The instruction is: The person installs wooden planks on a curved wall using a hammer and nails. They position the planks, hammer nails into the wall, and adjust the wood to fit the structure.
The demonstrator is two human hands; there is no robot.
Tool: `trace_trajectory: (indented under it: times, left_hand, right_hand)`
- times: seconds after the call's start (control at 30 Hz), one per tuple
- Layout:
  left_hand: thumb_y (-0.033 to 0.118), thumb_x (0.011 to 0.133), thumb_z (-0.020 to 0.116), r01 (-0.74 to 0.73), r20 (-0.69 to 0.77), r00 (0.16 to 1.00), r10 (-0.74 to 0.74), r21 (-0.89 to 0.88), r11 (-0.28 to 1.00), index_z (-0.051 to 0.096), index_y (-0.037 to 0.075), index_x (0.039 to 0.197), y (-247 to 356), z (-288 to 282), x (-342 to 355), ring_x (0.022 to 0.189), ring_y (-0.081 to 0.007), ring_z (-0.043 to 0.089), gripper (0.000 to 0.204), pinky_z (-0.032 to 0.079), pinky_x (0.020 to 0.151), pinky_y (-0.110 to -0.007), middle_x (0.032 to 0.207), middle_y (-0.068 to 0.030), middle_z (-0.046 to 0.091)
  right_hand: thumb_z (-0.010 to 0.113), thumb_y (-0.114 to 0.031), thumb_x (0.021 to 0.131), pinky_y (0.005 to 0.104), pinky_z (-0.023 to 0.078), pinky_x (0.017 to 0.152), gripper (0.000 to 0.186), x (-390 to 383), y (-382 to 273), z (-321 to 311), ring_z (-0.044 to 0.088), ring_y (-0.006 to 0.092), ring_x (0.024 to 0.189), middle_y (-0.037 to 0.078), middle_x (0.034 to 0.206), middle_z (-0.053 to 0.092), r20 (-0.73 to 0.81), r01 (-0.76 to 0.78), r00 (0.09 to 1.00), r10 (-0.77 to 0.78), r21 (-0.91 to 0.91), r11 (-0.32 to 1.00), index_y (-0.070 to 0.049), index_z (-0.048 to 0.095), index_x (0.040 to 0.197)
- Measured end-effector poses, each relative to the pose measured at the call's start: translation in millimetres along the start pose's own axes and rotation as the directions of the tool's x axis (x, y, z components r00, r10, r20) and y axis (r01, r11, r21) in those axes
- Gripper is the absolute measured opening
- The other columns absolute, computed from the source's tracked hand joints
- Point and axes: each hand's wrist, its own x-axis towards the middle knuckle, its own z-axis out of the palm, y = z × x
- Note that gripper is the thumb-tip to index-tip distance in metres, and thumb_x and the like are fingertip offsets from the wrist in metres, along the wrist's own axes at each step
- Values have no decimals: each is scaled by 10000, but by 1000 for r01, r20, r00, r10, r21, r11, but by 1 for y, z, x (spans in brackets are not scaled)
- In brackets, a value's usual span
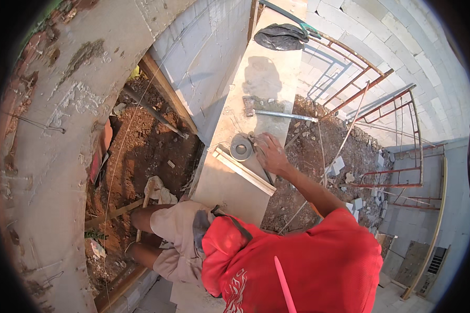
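Grey roll (241,148), lying at the centre of the frame on a pale board (230,189); its round opening faced the viewer, its axis standing roughly upright. Just below it, wooden strips (244,171) had their long axis from upper left to lower right. Beside the roll's right edge, the right hand (270,152) was loosely bent; whether it gripped anything could not be told. Above, a hammer (282,114) pointed its handle rightward, head at left.
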Motion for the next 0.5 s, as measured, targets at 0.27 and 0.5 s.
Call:
trace_trajectory:
  times: [0.27, 0.5]
  left_hand:
    - [336, 1090, 418, -173, 29, 984, 174, -35, 984, 649, 69, 1188, 73, 37, 30, 865, -287, 679, 367, 528, 734, -422, 992, -142, 705]
    - [324, 1092, 426, -247, -17, 969, 248, 30, 968, 641, 65, 1198, 88, 15, 66, 858, -280, 678, 354, 526, 729, -412, 979, -142, 703]
  right_hand:
    - [654, -350, 960, 495, 404, 1109, 447, 59, 140, -14, 512, 380, 1282, 167, 1322, 550, 61, -239, 961, 271, -320, 917, -62, 591, 1296]
    - [597, -362, 991, 503, 541, 955, 352, 77, 159, -8, 579, 350, 1229, 155, 1263, 591, 180, -229, 935, 306, -353, 907, -111, 618, 1237]
